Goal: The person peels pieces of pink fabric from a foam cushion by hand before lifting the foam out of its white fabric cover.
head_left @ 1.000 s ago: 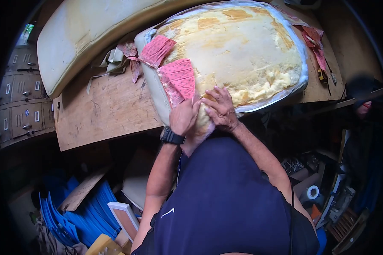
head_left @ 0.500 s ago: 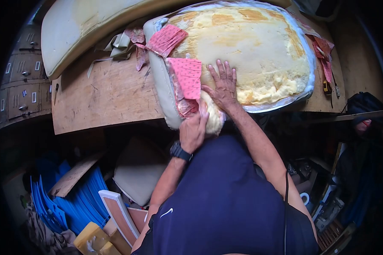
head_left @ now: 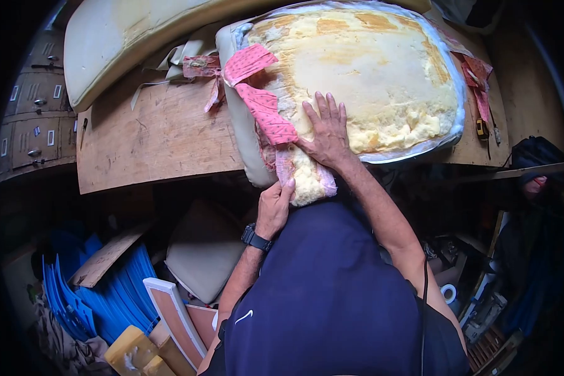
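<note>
A large foam cushion (head_left: 370,75), yellowed and rough along its near edge, lies on the wooden table. My right hand (head_left: 327,133) rests on its near left part with the fingers spread. Pink patterned fabric (head_left: 263,113) runs down the cushion's left side beside a pale cover (head_left: 241,138). My left hand (head_left: 274,205), with a black watch on the wrist, pinches the edge of a loose foam flap (head_left: 305,183) that hangs over the table's front edge. Pinkish cloth lines the sides of this flap.
The wooden table (head_left: 163,144) carries another long cushion (head_left: 119,44) at the back left. A yellow tape measure (head_left: 481,130) lies at the right. Blue sheets (head_left: 119,294), a white-edged board (head_left: 174,316) and a roll (head_left: 449,292) are below. Metal drawers (head_left: 37,119) stand far left.
My left hand has moved slightly down and left. The foam flap shows more fully, and the pink fabric has folded into a twisted strip. My right hand has stayed nearly in place.
</note>
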Tool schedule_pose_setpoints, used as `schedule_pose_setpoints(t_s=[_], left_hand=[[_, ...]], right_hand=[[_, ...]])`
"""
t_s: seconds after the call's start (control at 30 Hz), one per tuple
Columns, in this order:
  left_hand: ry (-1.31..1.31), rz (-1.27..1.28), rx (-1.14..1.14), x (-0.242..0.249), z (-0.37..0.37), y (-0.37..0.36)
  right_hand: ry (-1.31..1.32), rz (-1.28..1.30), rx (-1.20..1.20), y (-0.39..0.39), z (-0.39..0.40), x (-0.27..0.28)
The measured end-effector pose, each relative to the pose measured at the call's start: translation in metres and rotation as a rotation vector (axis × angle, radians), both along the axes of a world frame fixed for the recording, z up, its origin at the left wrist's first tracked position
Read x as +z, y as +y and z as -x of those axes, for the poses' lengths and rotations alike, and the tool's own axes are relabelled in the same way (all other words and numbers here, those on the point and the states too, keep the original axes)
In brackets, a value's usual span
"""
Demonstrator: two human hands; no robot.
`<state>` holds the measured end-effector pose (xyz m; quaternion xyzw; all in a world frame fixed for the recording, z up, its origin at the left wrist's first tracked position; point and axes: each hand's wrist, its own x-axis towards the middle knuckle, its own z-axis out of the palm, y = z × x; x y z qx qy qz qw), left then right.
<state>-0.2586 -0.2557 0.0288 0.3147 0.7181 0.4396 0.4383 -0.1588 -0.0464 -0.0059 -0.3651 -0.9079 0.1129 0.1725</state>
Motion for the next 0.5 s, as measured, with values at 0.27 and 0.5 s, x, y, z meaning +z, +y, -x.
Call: schedule_pose_setpoints(t_s=[0.27,0.5], left_hand=[[0.363,-0.247,-0.363,0.04,0.004,0.0],[-0.315,-0.042,0.058,0.002,0.013,-0.029]], right_hand=[[0.005,0.0,-0.024,0.005,0.001,-0.017],[0.028,0.089,0.041,0.009,-0.012,-0.005]])
